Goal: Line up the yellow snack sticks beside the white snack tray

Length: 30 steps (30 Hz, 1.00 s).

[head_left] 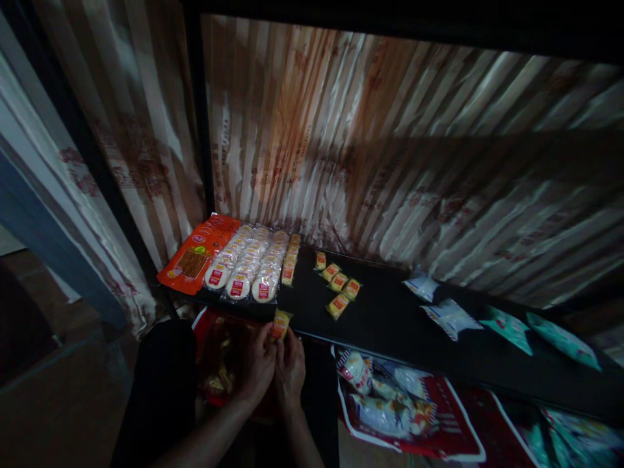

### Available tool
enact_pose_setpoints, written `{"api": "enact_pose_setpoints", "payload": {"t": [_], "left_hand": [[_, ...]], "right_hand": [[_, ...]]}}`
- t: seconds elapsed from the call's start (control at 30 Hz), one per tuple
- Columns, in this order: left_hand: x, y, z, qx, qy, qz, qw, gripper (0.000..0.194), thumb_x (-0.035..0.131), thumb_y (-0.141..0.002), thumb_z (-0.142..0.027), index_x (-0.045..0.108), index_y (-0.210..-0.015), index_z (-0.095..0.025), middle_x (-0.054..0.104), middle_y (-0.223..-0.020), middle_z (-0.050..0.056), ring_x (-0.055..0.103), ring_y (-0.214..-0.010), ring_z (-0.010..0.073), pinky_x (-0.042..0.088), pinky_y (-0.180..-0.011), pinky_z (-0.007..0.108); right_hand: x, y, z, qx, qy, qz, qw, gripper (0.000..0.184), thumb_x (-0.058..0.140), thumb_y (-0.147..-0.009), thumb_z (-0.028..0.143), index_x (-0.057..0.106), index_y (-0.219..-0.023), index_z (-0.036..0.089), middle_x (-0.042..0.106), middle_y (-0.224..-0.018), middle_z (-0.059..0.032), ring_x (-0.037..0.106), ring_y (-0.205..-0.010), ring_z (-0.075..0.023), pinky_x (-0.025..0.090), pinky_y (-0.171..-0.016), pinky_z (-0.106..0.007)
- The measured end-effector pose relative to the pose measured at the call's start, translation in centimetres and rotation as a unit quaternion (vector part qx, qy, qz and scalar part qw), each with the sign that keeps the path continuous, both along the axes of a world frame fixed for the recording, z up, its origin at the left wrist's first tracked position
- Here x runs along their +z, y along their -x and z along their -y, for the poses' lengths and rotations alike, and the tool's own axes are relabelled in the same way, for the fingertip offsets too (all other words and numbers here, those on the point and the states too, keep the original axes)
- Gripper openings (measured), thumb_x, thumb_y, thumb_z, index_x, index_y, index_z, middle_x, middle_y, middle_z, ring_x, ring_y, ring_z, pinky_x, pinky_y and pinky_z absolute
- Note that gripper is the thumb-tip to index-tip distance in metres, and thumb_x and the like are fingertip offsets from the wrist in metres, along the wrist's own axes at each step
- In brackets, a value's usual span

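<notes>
Between my two hands, at the front edge of the black shelf (370,318), is a small yellow snack packet (281,324) with an orange label. My left hand (260,364) pinches its left side, and my right hand (291,367) pinches its lower right side. Just beyond, a row of similar yellow packets (288,269) runs back along the shelf. To its left lie rows of round white crackers (238,284) in clear wrappers. Several loose yellow packets (338,281) are scattered to the right of that row.
An orange snack bag (199,253) lies at the shelf's left end. White packets (451,317) and teal packets (507,328) lie further right. Below are a red bag (455,416) holding white packages and a dark red container (207,320) between my knees. Striped sheeting (302,130) hangs behind.
</notes>
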<state>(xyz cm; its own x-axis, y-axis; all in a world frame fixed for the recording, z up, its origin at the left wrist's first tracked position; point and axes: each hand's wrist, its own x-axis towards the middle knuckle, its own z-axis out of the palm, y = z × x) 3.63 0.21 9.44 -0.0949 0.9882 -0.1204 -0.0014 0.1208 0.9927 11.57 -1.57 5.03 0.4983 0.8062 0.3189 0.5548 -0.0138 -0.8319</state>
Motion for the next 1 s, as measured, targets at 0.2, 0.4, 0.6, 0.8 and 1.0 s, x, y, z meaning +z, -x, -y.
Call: {"api": "enact_pose_setpoints", "payload": {"t": [0.2,0.4,0.6,0.8,1.0], "left_hand": [[1.5,-1.1,-1.6,-0.02,-0.025,-0.044,0.999,0.033,0.054,-0.068,-0.01,0.064,-0.098,-0.019,0.066,-0.106,0.01,0.057,-0.103,0.022,0.041,-0.095,0.033],[2.8,-1.8,-3.0,-0.021,-0.02,-0.051,0.998,0.037,0.053,-0.064,-0.005,0.065,-0.095,-0.02,0.066,-0.105,0.007,0.056,-0.106,0.0217,0.036,-0.101,0.034],[3.0,-2.5,-4.4,-0.034,-0.052,-0.124,0.99,0.04,0.051,-0.064,-0.005,0.064,-0.099,-0.018,0.063,-0.109,0.011,0.054,-0.107,0.0238,0.036,-0.101,0.035],[1.7,-3.4,-5.4,-0.021,-0.093,-0.197,0.976,0.039,0.048,-0.07,-0.009,0.06,-0.107,-0.016,0.059,-0.113,0.01,0.051,-0.112,0.0218,0.036,-0.103,0.036],[0.2,-4.0,-6.1,-0.036,-0.129,-0.22,0.966,0.047,0.04,-0.07,-0.005,0.056,-0.114,-0.011,0.056,-0.12,0.013,0.05,-0.115,0.0205,0.037,-0.105,0.038]], "right_hand": [[2.1,-1.8,-1.9,0.014,0.033,-0.008,0.999,0.048,0.042,-0.083,0.045,0.061,-0.114,0.014,0.066,-0.105,-0.0139,0.058,-0.099,-0.0258,0.044,-0.089,-0.039],[2.5,-3.0,-3.8,0.022,0.041,-0.004,0.999,0.048,0.044,-0.081,0.045,0.062,-0.112,0.013,0.066,-0.101,-0.0139,0.06,-0.095,-0.0254,0.045,-0.085,-0.038],[3.0,-3.7,-5.5,0.034,0.049,0.025,0.998,0.044,0.043,-0.081,0.04,0.062,-0.111,0.014,0.066,-0.097,-0.0121,0.062,-0.09,-0.023,0.047,-0.079,-0.034],[3.3,-4.1,-6.6,0.035,0.061,0.062,0.996,0.043,0.039,-0.082,0.037,0.061,-0.111,0.013,0.066,-0.099,-0.0123,0.062,-0.09,-0.0225,0.047,-0.08,-0.034],[3.3,-4.4,-7.5,0.02,0.09,0.101,0.991,0.047,0.036,-0.083,0.038,0.06,-0.113,0.01,0.066,-0.101,-0.014,0.058,-0.096,-0.0256,0.045,-0.086,-0.037]]}}
